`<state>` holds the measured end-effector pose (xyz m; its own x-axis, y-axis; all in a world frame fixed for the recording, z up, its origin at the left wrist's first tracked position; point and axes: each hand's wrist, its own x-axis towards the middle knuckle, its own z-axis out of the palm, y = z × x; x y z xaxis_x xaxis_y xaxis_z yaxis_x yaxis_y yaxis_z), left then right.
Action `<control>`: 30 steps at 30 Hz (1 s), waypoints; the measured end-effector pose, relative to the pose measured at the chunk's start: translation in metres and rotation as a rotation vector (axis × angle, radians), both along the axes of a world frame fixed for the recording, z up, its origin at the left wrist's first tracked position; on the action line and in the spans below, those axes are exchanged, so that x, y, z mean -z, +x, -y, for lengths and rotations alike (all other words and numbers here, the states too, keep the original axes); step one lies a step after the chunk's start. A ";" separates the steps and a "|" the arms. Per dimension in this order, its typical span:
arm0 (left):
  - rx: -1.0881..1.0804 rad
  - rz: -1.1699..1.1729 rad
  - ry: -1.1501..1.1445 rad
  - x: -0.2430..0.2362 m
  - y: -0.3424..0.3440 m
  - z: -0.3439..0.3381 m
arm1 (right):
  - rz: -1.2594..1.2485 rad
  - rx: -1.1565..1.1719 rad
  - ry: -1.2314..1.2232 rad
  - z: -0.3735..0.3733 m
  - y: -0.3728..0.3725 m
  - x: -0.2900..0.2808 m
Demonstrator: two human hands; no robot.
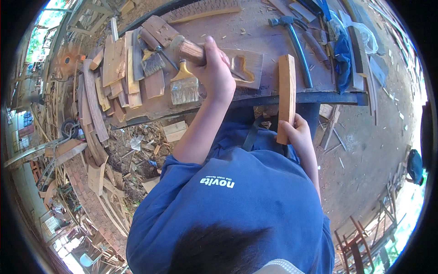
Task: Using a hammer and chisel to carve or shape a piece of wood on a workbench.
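Observation:
My left hand (213, 68) is wrapped round the thick wooden handle of a chisel (190, 50). Its thin metal shaft reaches past my fingers over a pale wooden board (254, 64) with a curved hollow cut into it. Whether the tip touches the wood is hard to see. In my right hand (299, 132) is the near end of a squared wooden bar (286, 91), which points away from me, beside the board. A wide paintbrush (184, 86) lies just left of my left wrist. A claw hammer (294, 45) rests beyond the bar.
On the workbench (219, 27) lie a second brush (152, 63), another wooden-handled tool (150, 39) and several wood offcuts (114, 59) at left. A blue cloth (342, 59) and clear plastic (365, 36) hang at right. Scrap wood (175, 131) litters the ground below the edge.

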<state>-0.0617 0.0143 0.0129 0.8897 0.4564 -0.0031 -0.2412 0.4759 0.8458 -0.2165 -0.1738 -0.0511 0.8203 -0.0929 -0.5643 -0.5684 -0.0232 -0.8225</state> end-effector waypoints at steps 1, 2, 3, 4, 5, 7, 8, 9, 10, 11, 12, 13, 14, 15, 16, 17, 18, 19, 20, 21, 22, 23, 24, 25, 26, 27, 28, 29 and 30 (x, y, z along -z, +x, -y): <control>-0.012 0.005 0.020 -0.002 0.001 0.003 | -0.007 -0.005 0.001 -0.001 0.001 -0.001; -0.020 0.009 0.038 -0.003 0.002 0.006 | -0.015 -0.006 0.001 -0.001 0.000 -0.002; -0.023 -0.009 0.019 -0.003 0.004 0.009 | -0.018 -0.003 0.000 0.000 0.000 -0.002; -0.020 -0.011 0.018 -0.003 0.005 0.012 | 0.010 -0.015 -0.010 0.002 0.000 -0.003; -0.037 -0.004 0.047 -0.003 0.006 0.015 | 0.040 -0.028 -0.020 0.003 0.001 -0.002; -0.054 0.002 0.076 -0.002 0.006 0.019 | 0.035 -0.010 -0.017 0.003 0.001 -0.002; -0.053 -0.017 0.109 -0.002 0.004 0.020 | 0.032 0.006 -0.014 0.004 0.001 -0.001; -0.053 -0.036 0.141 -0.002 0.003 0.021 | 0.032 0.006 -0.012 0.003 0.001 -0.001; -0.053 -0.036 0.142 -0.002 0.001 0.022 | 0.067 0.023 -0.021 0.001 0.001 -0.001; -0.051 -0.028 0.157 -0.002 0.000 0.023 | 0.102 0.041 -0.031 -0.001 0.001 -0.001; -0.049 -0.019 0.172 -0.001 -0.001 0.024 | 0.101 0.042 -0.030 -0.002 0.001 -0.003; -0.048 -0.020 0.174 0.000 -0.001 0.024 | 0.098 0.031 -0.018 -0.002 0.002 -0.007; -0.046 -0.010 0.186 0.001 0.000 0.024 | 0.094 0.021 -0.005 -0.003 0.003 -0.009; -0.043 0.000 0.197 0.002 0.000 0.024 | 0.093 0.023 -0.003 -0.002 0.003 -0.010; -0.041 -0.001 0.199 0.002 -0.001 0.024 | 0.092 0.018 -0.003 -0.002 0.003 -0.010; -0.031 -0.008 0.206 0.000 -0.003 0.024 | 0.092 0.011 -0.002 -0.001 0.003 -0.010; -0.021 -0.016 0.212 0.000 -0.004 0.025 | 0.092 0.012 -0.001 -0.001 0.004 -0.011; -0.020 -0.016 0.213 0.000 -0.004 0.026 | 0.058 0.007 -0.051 0.000 0.005 -0.012; -0.032 0.004 0.214 0.002 -0.004 0.029 | 0.023 0.003 -0.102 0.000 0.005 -0.013; -0.045 0.024 0.215 0.005 -0.004 0.030 | 0.023 0.005 -0.102 -0.001 0.005 -0.013; -0.043 0.023 0.214 0.010 -0.003 0.031 | 0.053 0.023 -0.117 -0.003 0.005 -0.014; -0.048 0.103 0.323 0.014 -0.001 0.031 | 0.083 0.041 -0.131 -0.004 0.005 -0.014; -0.054 0.184 0.432 0.017 -0.001 0.030 | 0.082 0.042 -0.131 -0.003 0.006 -0.015; -0.053 0.183 0.431 0.021 -0.001 0.030 | 0.009 -0.010 -0.083 0.000 0.008 -0.017; 0.002 0.285 0.476 0.020 -0.001 0.032 | -0.063 -0.059 -0.036 0.001 0.009 -0.019; 0.057 0.388 0.520 0.019 -0.001 0.033 | -0.065 -0.056 -0.038 0.002 0.007 -0.017; 0.060 0.387 0.518 0.019 -0.002 0.032 | -0.065 -0.047 -0.005 0.001 0.006 -0.015; 0.122 0.375 0.504 0.019 -0.003 0.031 | -0.065 -0.039 0.029 0.001 0.004 -0.013; 0.184 0.362 0.489 0.018 -0.003 0.029 | -0.065 -0.036 0.028 0.001 0.003 -0.012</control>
<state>-0.0650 -0.0148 -0.0055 0.8595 0.1686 0.4826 -0.5035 0.1164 0.8561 -0.2133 -0.1745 -0.0393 0.7842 -0.0477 -0.6187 -0.6201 -0.0217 -0.7842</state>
